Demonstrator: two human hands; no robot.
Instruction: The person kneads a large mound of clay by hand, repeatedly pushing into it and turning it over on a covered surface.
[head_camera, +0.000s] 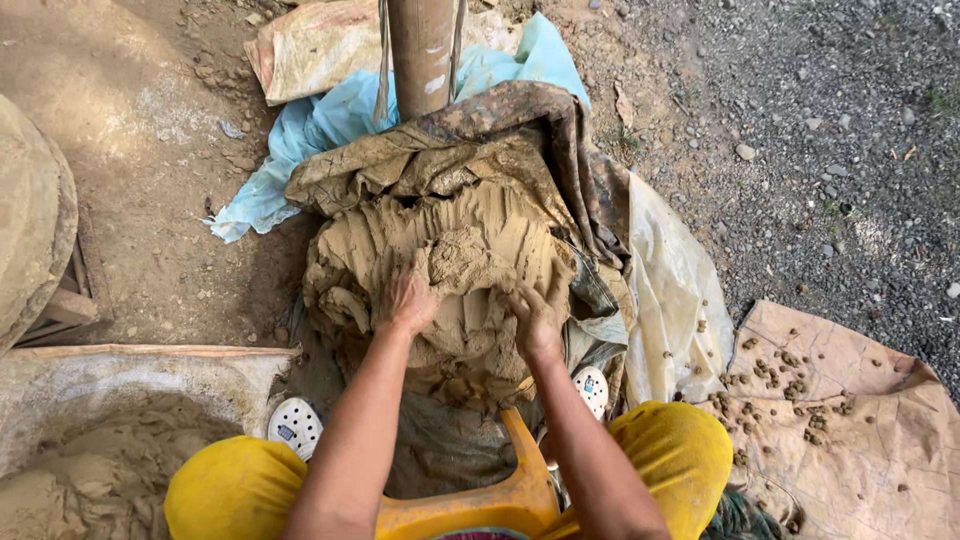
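Note:
A big heap of wet brown clay (470, 225) lies on muddy cloth on the ground in front of me. My left hand (408, 296) presses into the clay on the left of a loose lump (460, 262), fingers dug in. My right hand (533, 318) grips the clay on the lump's right side. Both hands are smeared with mud. My knees in yellow trousers (235, 490) frame the lower view, and I sit on an orange plastic stool (500, 505).
A wooden post (422, 50) rises behind the heap, with a blue plastic sheet (300, 140) and a sack around it. A clay-filled trough (90, 440) sits lower left. A paper sheet with small clay pellets (830, 400) lies right. Gravel is upper right.

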